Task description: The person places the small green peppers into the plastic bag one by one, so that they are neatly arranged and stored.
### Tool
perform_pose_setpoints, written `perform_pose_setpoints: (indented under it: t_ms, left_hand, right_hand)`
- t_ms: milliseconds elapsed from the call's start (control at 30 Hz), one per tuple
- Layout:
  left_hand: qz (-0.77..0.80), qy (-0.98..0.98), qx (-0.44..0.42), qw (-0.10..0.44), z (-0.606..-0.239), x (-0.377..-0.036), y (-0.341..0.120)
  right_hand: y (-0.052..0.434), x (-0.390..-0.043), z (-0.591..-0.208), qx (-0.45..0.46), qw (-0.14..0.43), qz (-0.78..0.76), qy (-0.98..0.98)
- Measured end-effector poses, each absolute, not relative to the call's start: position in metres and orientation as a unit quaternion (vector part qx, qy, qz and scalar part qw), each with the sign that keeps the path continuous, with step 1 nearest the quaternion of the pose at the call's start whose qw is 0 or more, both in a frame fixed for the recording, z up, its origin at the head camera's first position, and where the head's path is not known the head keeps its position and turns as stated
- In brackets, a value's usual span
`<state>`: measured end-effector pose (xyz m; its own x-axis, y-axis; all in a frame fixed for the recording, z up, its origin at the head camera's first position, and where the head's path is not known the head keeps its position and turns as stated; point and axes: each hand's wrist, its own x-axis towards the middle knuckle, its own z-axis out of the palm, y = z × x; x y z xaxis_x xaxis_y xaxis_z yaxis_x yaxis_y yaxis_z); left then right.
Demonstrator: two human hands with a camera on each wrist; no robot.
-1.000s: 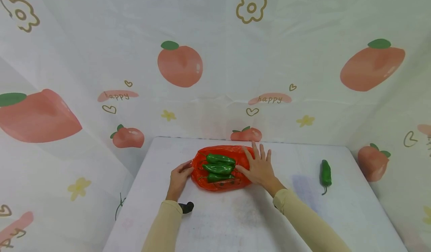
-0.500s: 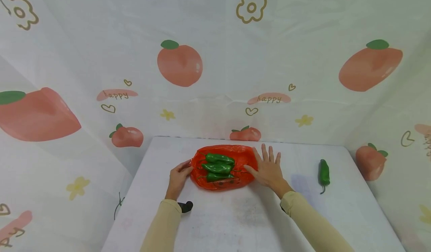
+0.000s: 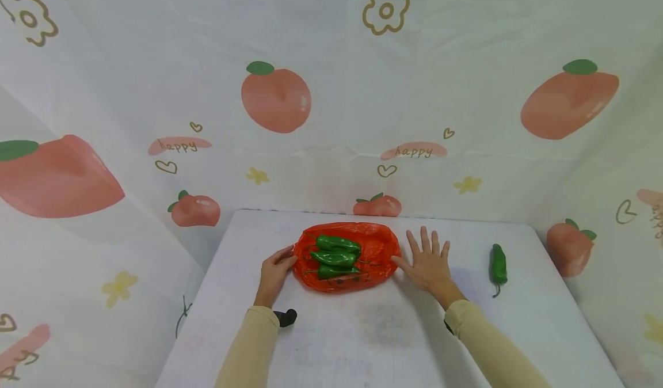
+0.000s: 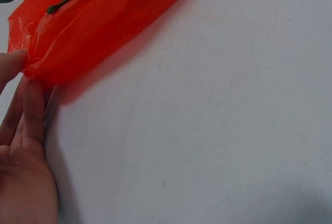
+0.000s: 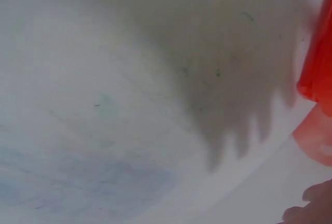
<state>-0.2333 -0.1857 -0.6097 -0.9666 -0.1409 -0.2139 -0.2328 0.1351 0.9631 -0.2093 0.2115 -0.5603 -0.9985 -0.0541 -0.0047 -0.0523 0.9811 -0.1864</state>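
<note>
A red plastic bag lies spread in the middle of the table, with several green peppers in a stack on it. At its left edge my left hand pinches the plastic; in the left wrist view the bag's gathered rim sits between thumb and fingers. My right hand is spread at the bag's right side, its thumb close to the rim; whether they touch I cannot tell. Only a bit of that hand shows in the right wrist view, near the bag's red edge.
A lone green pepper lies on the white table at the right. A dark rounded object pokes out beside my left cuff. A thin green stem shows by the table's left edge. Behind stands a fruit-printed curtain.
My right hand has slid rightward from over the bag to beyond its right edge, fingers spread, and more of the bag's right end shows. The left hand stays at the left edge.
</note>
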Motion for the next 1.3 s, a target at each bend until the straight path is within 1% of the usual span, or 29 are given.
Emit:
perform_pose_setpoints:
  t_ms: [300, 567, 800, 1000, 1300]
  left_hand:
    - [0.645, 0.753, -0.124, 0.038, -0.610, -0.235, -0.184]
    - [0.642, 0.756, -0.122, 0.040, -0.611, -0.235, -0.184]
    - [0.642, 0.756, -0.122, 0.039, -0.613, -0.235, -0.186]
    - [0.640, 0.756, -0.127, 0.052, -0.611, -0.233, -0.187]
    - [0.654, 0.744, -0.123, 0.064, -0.585, -0.227, -0.184]
  right_hand:
    - [0.236, -0.203, -0.570, -0.005, 0.003, -0.093, 0.996]
    - [0.259, -0.196, -0.578, 0.032, 0.010, -0.092, 0.995]
    - [0.278, -0.194, -0.580, 0.051, 0.006, -0.107, 0.993]
    - [0.300, -0.189, -0.581, 0.067, -0.011, -0.121, 0.990]
    - [0.331, -0.176, -0.581, 0.094, -0.053, -0.145, 0.984]
